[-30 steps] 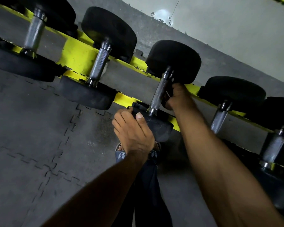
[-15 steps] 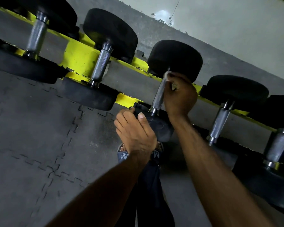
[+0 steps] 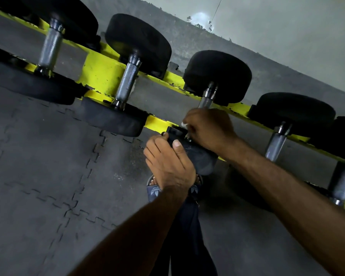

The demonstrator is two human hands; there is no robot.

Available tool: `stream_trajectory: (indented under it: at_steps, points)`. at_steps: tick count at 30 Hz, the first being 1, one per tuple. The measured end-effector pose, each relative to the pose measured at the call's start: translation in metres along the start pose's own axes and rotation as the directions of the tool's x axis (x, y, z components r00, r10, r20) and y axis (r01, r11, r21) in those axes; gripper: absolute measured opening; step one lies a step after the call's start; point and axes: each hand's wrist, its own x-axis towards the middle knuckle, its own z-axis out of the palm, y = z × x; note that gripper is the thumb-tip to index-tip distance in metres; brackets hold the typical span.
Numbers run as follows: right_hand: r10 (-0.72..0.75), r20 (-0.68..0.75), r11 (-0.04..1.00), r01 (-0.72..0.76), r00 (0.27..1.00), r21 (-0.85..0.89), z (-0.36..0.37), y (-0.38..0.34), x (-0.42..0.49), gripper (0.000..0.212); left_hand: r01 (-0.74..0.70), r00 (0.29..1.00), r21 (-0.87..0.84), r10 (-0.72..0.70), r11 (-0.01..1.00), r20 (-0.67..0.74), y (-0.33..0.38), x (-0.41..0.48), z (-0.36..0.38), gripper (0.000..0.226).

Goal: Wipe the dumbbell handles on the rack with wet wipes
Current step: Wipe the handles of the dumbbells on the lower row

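Several black dumbbells with knurled steel handles lie across a yellow rack (image 3: pixel 102 72). My right hand (image 3: pixel 208 129) is wrapped round the lower part of the middle dumbbell's handle (image 3: pixel 207 99); a small bit of white wet wipe (image 3: pixel 184 124) shows at my fingers. My left hand (image 3: pixel 167 162) grips the near black head (image 3: pixel 199 156) of that same dumbbell, thumb on top. Most of the handle is hidden under my right hand.
Other dumbbells sit to the left (image 3: pixel 126 84) and right (image 3: pixel 276 141) on the rack. Grey interlocking floor mats (image 3: pixel 48 176) lie below. My foot in a sandal (image 3: pixel 153 189) stands under the rack. A pale wall (image 3: pixel 287 26) runs behind.
My right hand has slid down the handle from near the far head to the near head. My left hand has stayed on the near head.
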Motion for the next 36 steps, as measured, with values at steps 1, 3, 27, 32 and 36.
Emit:
stream_trajectory:
  at_steps: [1, 3, 27, 32, 36]
  points:
    - [0.016, -0.082, 0.999, -0.014, 0.997, 0.032, -0.002, 0.009, -0.002, 0.018, -0.002, 1.000, 0.002, 0.002, 1.000, 0.002, 0.000, 0.000, 0.000, 0.041]
    - [0.089, -0.281, 0.992, -0.058, 0.956, 0.116, -0.008, 0.027, -0.002, 0.021, -0.008, 1.000, 0.002, 0.008, 1.000, 0.000, -0.001, 0.001, 0.001, 0.038]
    - [0.037, 0.218, 0.880, 0.072, 0.975, -0.470, -0.038, -0.028, 0.049, 0.020, -0.002, 1.000, 0.006, 0.002, 1.000, 0.012, 0.000, 0.001, -0.001, 0.039]
    - [0.039, 0.085, 0.995, -0.031, 0.996, -0.096, -0.018, -0.003, 0.027, 0.008, 0.008, 1.000, 0.005, -0.008, 1.000, 0.014, 0.000, 0.001, 0.000, 0.041]
    - [0.301, -0.219, 0.914, -0.215, 0.928, 0.345, -0.001, 0.013, -0.010, 0.008, 0.009, 1.000, -0.007, -0.009, 1.000, 0.018, 0.000, 0.000, 0.000, 0.042]
